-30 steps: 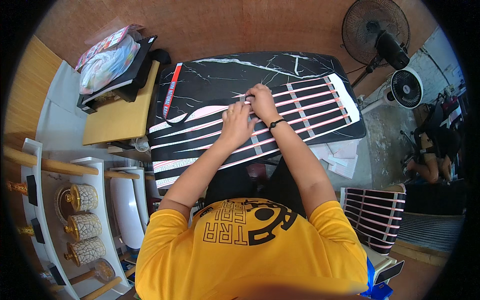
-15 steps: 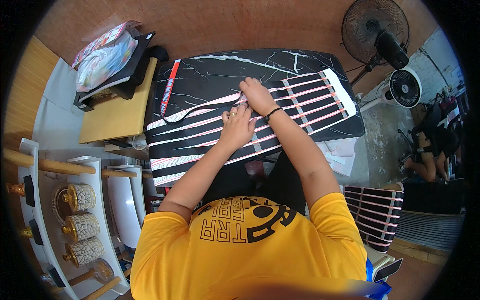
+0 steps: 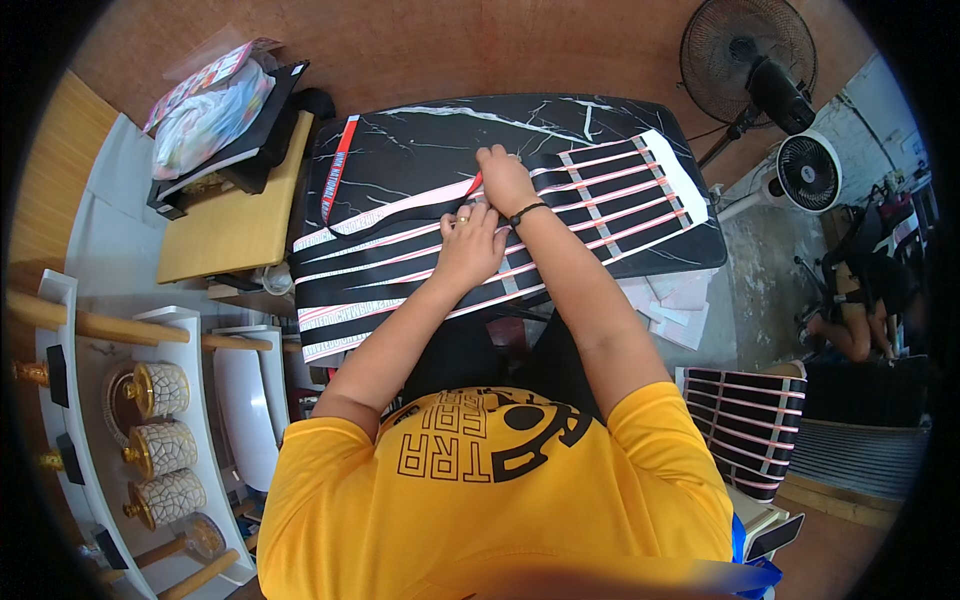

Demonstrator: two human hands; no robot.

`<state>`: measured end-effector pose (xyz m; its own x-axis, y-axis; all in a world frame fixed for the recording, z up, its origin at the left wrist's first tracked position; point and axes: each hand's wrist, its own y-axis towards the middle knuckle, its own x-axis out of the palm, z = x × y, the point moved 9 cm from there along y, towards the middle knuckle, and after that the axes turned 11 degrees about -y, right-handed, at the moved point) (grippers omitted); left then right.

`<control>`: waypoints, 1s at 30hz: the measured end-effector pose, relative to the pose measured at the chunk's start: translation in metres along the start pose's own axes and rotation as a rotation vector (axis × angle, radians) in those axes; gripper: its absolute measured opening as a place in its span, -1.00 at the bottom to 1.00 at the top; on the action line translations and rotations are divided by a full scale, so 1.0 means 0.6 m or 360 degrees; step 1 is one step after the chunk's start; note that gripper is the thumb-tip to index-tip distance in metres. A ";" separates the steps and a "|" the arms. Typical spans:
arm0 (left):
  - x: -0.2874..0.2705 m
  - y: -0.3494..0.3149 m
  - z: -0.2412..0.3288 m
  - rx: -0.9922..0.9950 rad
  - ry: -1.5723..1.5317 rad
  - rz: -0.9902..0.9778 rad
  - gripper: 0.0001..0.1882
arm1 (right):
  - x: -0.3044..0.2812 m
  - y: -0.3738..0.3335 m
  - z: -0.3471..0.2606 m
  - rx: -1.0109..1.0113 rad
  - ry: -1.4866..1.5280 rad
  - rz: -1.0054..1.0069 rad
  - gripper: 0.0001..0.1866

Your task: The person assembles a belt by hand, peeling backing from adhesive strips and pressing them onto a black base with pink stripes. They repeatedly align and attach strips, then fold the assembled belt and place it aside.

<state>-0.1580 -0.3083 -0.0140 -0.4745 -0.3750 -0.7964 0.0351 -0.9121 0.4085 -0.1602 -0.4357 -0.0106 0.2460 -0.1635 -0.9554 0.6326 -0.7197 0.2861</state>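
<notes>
One red-and-black strap [image 3: 341,165] runs from the left of the dark marbled table [image 3: 450,140], across a white board [image 3: 679,178] lined with black bands [image 3: 622,184], to the right grip [image 3: 506,182]. That grip bends over it, red showing beside the fingers; the fingertips are hidden, so whether they clamp the strap cannot be told. Just beside, the left grip [image 3: 470,247] lies palm down on the bands, its hold equally unclear. A black bracelet [image 3: 528,212] circles the right wrist.

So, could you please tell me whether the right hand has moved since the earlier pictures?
Yes, the right hand has shifted leftward and slightly farther forward, judged against the black marbled tabletop.
</notes>
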 end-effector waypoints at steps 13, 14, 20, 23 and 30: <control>0.006 0.001 -0.007 -0.0090 -0.0015 -0.0059 -0.57 | 0.019 0.018 0.012 0.0232 0.0082 -0.0210 -0.79; 0.007 0.001 -0.008 -0.0093 -0.0014 -0.0070 -0.57 | 0.022 0.021 0.013 0.0251 0.0082 -0.0239 -0.78; 0.005 0.000 -0.010 -0.0109 -0.0061 -0.0065 -0.58 | 0.046 0.042 0.027 0.0377 0.0107 -0.0408 -0.73; 0.006 -0.002 -0.011 -0.0098 -0.0029 -0.0085 -0.55 | 0.057 0.064 0.045 0.0431 0.0213 -0.0490 -0.71; -0.022 0.021 -0.059 -0.0126 -0.0371 0.0314 -0.46 | 0.002 0.056 0.071 0.0160 0.0753 0.0007 -0.68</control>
<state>-0.1203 -0.3208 -0.0142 -0.6404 -0.5062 -0.5776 0.2107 -0.8390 0.5017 -0.1699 -0.4886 -0.0054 0.5701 0.1414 -0.8093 0.5624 -0.7853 0.2589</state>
